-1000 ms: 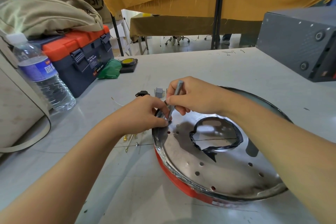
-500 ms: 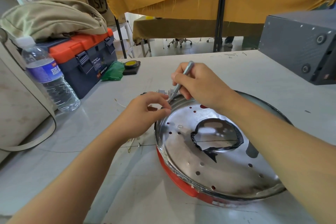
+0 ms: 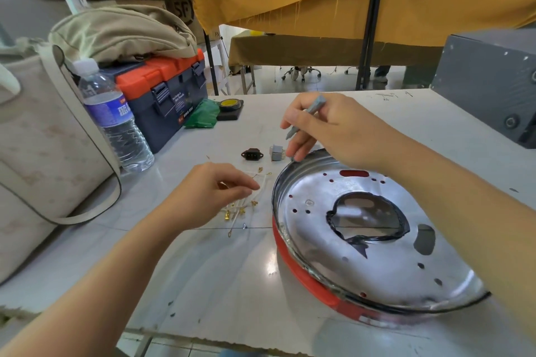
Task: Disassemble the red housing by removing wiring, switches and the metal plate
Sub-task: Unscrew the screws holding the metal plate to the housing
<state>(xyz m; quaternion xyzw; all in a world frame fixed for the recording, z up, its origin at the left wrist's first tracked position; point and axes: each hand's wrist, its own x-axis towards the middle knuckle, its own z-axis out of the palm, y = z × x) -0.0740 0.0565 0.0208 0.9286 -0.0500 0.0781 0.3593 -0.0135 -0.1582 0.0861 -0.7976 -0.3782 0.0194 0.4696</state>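
The red housing [image 3: 307,272] lies on the table with a shiny round metal plate [image 3: 377,266] seated in it; the plate has a black-edged cut-out in its middle. My right hand [image 3: 327,130] hovers above the plate's far rim and grips a grey tool [image 3: 304,119], its tip pointing down. My left hand [image 3: 214,194] is left of the housing, fingers pinched over a bundle of white wires with brass terminals [image 3: 240,209] on the table. A black socket [image 3: 251,153] and a small grey switch [image 3: 277,152] lie just beyond the rim.
A water bottle [image 3: 116,122], a blue and orange toolbox [image 3: 165,90] with a beige bag on it, green cloth [image 3: 203,117] and a tape measure [image 3: 230,107] stand at the left and back. A grey box [image 3: 490,81] sits far right. The table's front edge is near.
Both hands have left the plate's rim. My left hand moved left and down to the wires on the table. My right hand lifted away with the grey tool.
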